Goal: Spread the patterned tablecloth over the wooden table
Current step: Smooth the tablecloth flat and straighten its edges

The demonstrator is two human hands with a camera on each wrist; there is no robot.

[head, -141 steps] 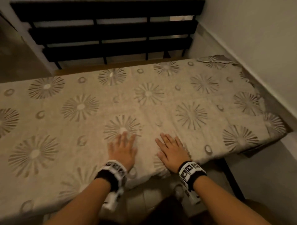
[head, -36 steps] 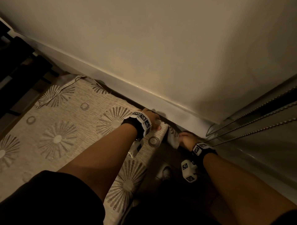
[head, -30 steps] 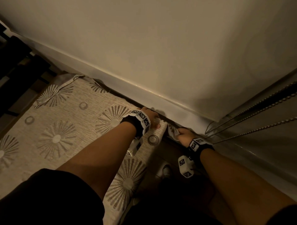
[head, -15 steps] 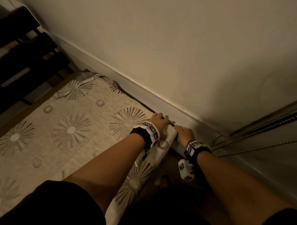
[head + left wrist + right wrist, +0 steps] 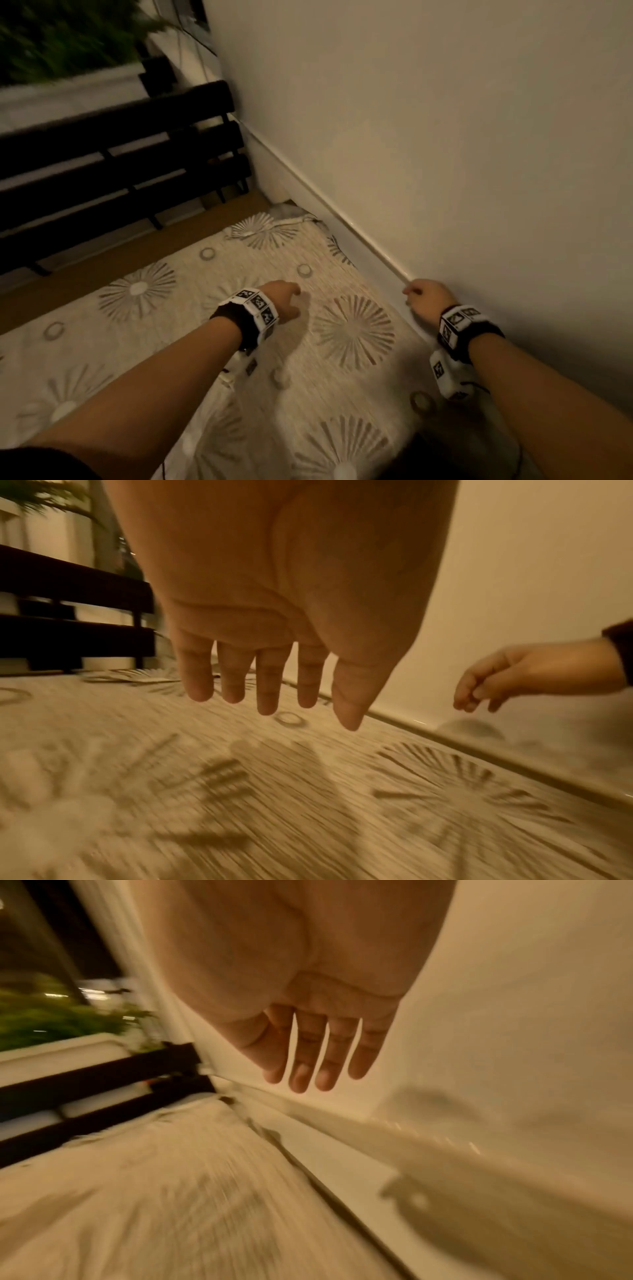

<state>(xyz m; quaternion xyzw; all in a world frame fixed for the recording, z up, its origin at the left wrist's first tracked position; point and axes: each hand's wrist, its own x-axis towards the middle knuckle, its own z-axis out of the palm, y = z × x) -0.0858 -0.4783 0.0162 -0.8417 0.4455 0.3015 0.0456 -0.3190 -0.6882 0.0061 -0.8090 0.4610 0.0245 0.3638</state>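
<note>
Both hands hang empty above the cloth, neither one touching it. Going from the left, the left hand [image 5: 280, 300] hovers over the middle of the patterned tablecloth [image 5: 178, 329], palm down; the head view shows only its back and the marker band on the wrist, while the left wrist view shows what that hides: four fingers [image 5: 267, 680] and thumb straight, slightly apart, pointing down at the fabric with a shadow beneath them. The tablecloth lies flat over the wooden table [image 5: 113, 260], whose bare strip shows along the far edge (the far right corner of the cloth is rumpled and folded over itself). The right hand [image 5: 426, 297] sits past the cloth's right edge, close beside the wall [image 5: 445, 137] and above its white skirting ledge [image 5: 329, 212]. From the head it looks loosely curled; the right wrist view shows the fingers [image 5: 304, 1056] relaxed and nearly straight, holding nothing. Beyond the table's far edge stands a dark slatted bench back [image 5: 113, 161], with blurred greenery [image 5: 61, 37] behind it.
</note>
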